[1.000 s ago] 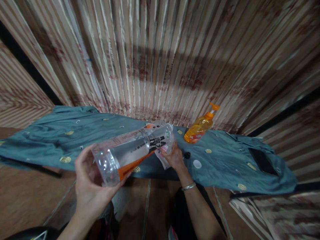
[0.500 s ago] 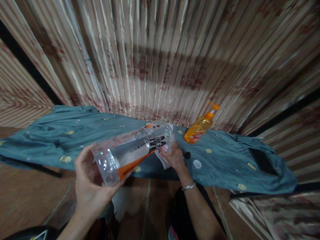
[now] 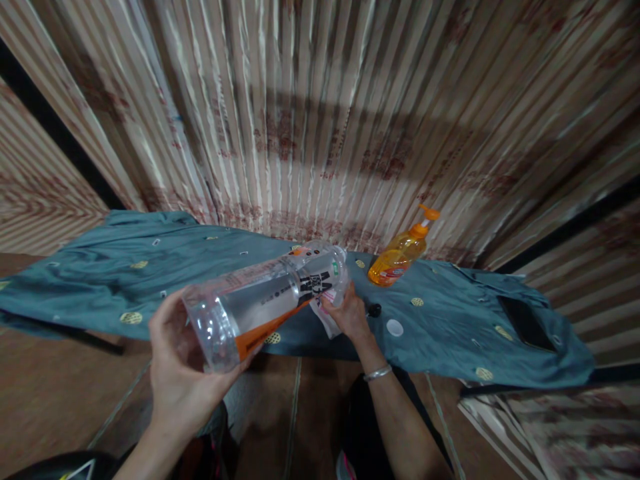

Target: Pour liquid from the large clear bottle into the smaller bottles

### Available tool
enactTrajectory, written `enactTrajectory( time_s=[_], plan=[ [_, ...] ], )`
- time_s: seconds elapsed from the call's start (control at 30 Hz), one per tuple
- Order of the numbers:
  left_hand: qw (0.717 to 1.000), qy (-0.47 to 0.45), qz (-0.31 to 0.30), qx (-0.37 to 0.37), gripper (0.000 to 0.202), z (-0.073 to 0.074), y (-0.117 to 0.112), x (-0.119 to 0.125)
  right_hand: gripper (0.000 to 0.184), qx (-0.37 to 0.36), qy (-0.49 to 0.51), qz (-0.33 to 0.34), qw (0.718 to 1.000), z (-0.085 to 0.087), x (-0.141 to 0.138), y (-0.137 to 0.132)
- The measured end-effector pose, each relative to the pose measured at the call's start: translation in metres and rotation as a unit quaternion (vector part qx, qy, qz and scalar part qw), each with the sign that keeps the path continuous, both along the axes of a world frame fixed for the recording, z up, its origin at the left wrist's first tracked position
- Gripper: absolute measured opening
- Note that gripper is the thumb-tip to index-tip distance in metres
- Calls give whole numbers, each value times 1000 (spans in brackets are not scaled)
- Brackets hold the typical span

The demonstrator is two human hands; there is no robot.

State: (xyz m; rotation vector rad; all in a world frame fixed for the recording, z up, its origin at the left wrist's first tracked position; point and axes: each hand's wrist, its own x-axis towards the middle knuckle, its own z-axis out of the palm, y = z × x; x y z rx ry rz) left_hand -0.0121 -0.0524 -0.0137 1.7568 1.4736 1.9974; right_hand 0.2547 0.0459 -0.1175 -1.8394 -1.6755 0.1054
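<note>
My left hand [image 3: 183,373] wraps round the base of a large clear plastic bottle [image 3: 265,303] with a silver, black and orange label. The bottle is tilted, its base toward me and its neck pointing away to the right. My right hand [image 3: 350,312] is closed near the neck end, gripping a thin white wipe or cloth [image 3: 327,320] with pinkish marks. Part of that piece and my right fingertips are hidden behind the bottle. Just right of my right hand lies a small black cap-like object [image 3: 374,310].
A blue-green patterned cloth [image 3: 200,267] covers the narrow table. A pump bottle of orange liquid [image 3: 399,257] stands at the back, right of my hands. A black phone [image 3: 526,323] lies at the right end. Behind hangs a pleated striped curtain [image 3: 310,120].
</note>
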Motion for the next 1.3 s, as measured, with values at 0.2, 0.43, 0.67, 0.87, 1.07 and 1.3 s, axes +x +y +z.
enactTrajectory(
  time_s=[0.2, 0.43, 0.67, 0.87, 1.07, 1.3],
  plan=[
    [1000, 6, 5, 6, 101, 1, 0, 1, 53, -32, 47, -6, 998, 8, -2, -2],
    [1000, 12, -1, 17, 98, 1, 1, 0, 51, -33, 47, -10, 998, 9, -3, -2],
    [1000, 12, -2, 0, 99, 3, -1, 2, 55, -39, 42, -18, 998, 7, -3, -2],
    [1000, 10, -1, 6, 102, 0, 0, -1, 56, -29, 33, -11, 999, 3, -2, -1],
    [1000, 3, -3, 5, 100, 3, -1, 0, 59, -29, 38, -11, 999, 3, -1, -1],
    [1000, 12, -10, 11, 101, 3, 0, 1, 55, -38, 46, -9, 998, 7, -2, -2]
  ],
)
